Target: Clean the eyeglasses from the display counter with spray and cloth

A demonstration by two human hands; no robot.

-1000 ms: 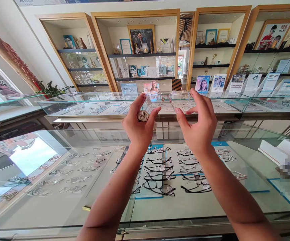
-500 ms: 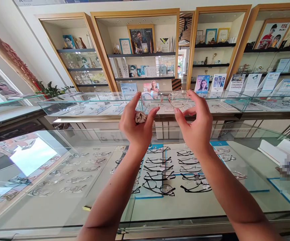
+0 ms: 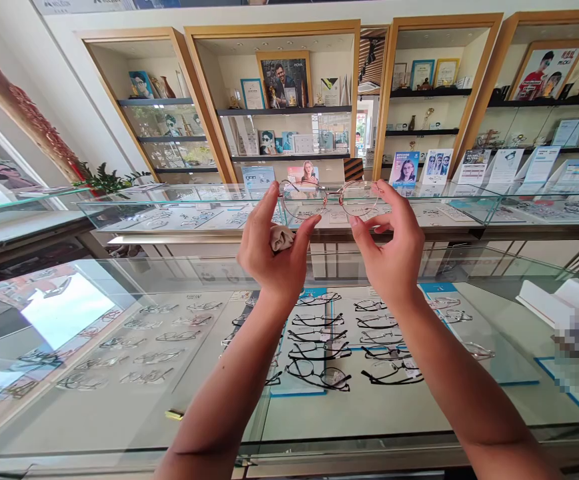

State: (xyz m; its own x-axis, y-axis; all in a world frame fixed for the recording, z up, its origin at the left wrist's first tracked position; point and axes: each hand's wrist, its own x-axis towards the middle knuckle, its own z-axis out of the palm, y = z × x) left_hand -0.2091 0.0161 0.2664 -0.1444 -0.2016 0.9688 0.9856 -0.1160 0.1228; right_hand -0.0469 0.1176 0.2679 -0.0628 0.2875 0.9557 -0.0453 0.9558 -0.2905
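Thin-rimmed round eyeglasses (image 3: 340, 199) are raised in front of me, level with the far counter's glass top. At their left end, my left hand (image 3: 274, 250) has its forefinger by the outer rim and its thumb near the lower rim. A crumpled light cloth (image 3: 282, 238) is tucked in that palm. My right hand (image 3: 394, 250) holds the other end, forefinger high on the outer side and thumb by the lower rim. The temples are hard to make out. Below my forearms, rows of dark-framed glasses (image 3: 318, 350) lie inside the glass display case (image 3: 369, 417).
More spectacles (image 3: 162, 337) lie in the case's left part. Beyond it runs a second glass counter (image 3: 209, 230), with standing cards (image 3: 437, 167) on top. Wooden shelves (image 3: 272, 30) line the back wall. A white object (image 3: 544, 303) sits at the right; a plant (image 3: 112, 179) stands left.
The glasses have turned slightly, and their left rim shows rounder and a little lower at its bottom edge. Both hands keep nearly the same place; the view has tipped up a little.
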